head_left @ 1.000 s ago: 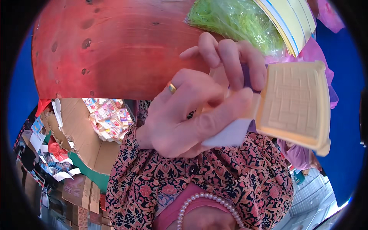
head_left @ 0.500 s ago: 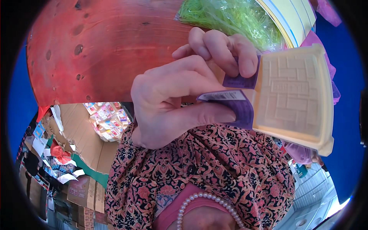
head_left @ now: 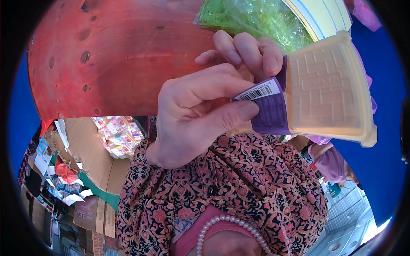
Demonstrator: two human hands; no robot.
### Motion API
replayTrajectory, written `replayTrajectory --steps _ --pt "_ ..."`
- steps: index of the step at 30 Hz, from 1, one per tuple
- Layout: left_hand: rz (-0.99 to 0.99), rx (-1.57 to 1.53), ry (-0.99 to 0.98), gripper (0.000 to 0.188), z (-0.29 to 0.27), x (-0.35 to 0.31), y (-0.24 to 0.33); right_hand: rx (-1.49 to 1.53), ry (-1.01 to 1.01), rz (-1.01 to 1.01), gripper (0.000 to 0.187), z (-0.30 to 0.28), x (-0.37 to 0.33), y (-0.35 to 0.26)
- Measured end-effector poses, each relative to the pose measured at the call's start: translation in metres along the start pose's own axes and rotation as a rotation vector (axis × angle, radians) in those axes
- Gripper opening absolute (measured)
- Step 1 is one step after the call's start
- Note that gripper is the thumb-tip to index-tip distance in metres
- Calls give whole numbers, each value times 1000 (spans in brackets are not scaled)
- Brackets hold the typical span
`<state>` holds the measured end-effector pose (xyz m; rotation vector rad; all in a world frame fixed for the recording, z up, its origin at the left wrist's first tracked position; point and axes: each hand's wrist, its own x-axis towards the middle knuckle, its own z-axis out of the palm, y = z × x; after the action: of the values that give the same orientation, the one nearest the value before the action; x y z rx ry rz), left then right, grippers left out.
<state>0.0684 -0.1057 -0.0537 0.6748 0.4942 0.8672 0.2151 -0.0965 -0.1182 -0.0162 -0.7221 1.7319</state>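
Note:
A cream-coloured plastic cup (head_left: 329,85), moulded with a raised brick-like pattern and flaring to a wide rim at the right, is held sideways in front of my chest. Around its narrow end sits a purple paper label (head_left: 273,112) with a white barcode strip. My left hand (head_left: 200,115) is closed, pinching the label's edge between thumb and bent fingers. Above it, the curled fingers of my right hand (head_left: 252,51) press on the label and the cup's narrow end from the far side. The rest of my right hand is hidden.
Behind the hands is a red wooden tabletop (head_left: 128,59). A clear bag of green shreds (head_left: 252,21) lies at the back, beside stacked pale sheets (head_left: 324,17). At lower left stands an open cardboard box (head_left: 85,145) with small colourful packets (head_left: 121,134).
The cup has tilted, its wide end rising. My left hand has moved right and slightly down, and the label flap it pinches now faces me, lying over more of the cup's narrow end.

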Motion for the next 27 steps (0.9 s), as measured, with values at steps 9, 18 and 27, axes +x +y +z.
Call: replayTrajectory --steps 9,18,27 --pt "-152 -167 95 37 6 5 3 -141 -9 -118 20 1 3 -1" --pt "-140 -249 203 32 10 8 2 -16 74 34 12 -4 -4 1" --pt "-84 -137 126 21 4 8 -6 49 8 -98 13 -1 4 19"
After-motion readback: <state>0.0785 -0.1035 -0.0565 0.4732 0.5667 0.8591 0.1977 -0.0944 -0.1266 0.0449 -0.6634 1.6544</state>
